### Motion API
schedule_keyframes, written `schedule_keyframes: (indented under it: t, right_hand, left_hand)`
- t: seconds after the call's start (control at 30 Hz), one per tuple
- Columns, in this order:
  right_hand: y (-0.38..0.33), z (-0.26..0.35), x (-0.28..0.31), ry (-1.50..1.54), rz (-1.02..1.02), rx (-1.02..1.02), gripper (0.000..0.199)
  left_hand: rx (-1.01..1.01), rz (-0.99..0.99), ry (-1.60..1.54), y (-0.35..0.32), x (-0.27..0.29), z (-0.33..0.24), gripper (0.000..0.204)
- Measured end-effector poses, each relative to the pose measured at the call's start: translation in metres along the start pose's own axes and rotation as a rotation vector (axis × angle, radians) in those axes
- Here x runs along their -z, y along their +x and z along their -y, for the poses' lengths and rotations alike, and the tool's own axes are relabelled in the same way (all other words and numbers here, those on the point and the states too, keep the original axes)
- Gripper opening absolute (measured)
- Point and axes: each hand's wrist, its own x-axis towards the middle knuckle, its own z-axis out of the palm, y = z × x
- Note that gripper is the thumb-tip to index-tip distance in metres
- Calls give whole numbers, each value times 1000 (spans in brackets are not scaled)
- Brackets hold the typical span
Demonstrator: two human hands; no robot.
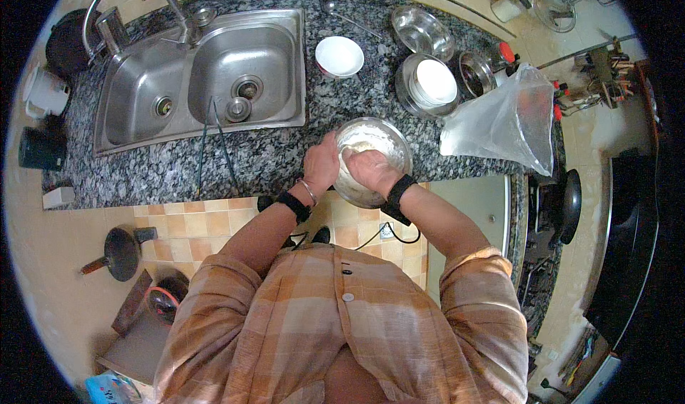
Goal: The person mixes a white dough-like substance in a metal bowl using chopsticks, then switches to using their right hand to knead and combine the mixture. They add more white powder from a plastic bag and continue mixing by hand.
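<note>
A round metal bowl sits at the counter's front edge, its inside smeared with white flour or dough. My left hand grips the bowl's left rim, its fingers closed over the edge. Inside the bowl, my right hand presses down with curled fingers on the pale dough. The fingertips of that hand are partly hidden. Both wrists wear black bands, and a bracelet circles the left one.
Left of the bowl is a double steel sink with a tap. A white bowl stands behind. To the right are stacked bowls, a metal basin and a clear plastic bag. Dark cords hang over the counter.
</note>
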Motion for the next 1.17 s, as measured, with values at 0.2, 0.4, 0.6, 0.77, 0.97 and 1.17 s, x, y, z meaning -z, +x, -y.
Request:
schedule_keyframes:
  t: [0.2,0.4,0.6,0.77,0.97,1.17]
  right_hand:
    - [-25,-24,31,237,17,-72,50]
    - [-33,-40,8,343,164,-355,67]
    - [-33,-22,-2,519,-175,-391,61]
    - [-33,-32,29,245,-60,-385,48]
    - [-17,-10,9,62,98,-121,27]
    - [5,4,-1,115,98,-17,37]
  left_hand:
    - [34,73,34,-1,6,0,30]
    - [22,39,25,1,3,-2,30]
    - [-7,7,19,0,5,-4,30]
    - [-16,1,0,-1,4,0,29]
    - [5,9,-7,1,0,4,28]
    - [11,67,9,-1,3,5,35]
